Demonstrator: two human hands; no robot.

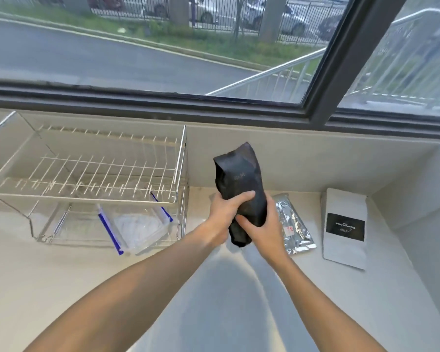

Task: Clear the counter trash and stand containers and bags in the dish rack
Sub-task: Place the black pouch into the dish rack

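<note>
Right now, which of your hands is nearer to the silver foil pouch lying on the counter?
Right. The right hand grips the black bag's lower end, right beside the silver foil pouch. The left hand holds the bag's far side, farther off.

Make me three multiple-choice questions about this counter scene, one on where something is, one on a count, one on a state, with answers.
1. Where is the clear container with blue clips?
A. rack's lower tier
B. rack's top shelf
C. windowsill

2. How many pouches lie flat on the counter?
A. none
B. two
C. four

3. How is the black bag held?
A. in both hands
B. in one hand
C. lying untouched

Answers: 1 A, it sits under the dish rack's top shelf. 2 B, a silver pouch and a white pouch. 3 A, left hand and right hand grip it.
</note>
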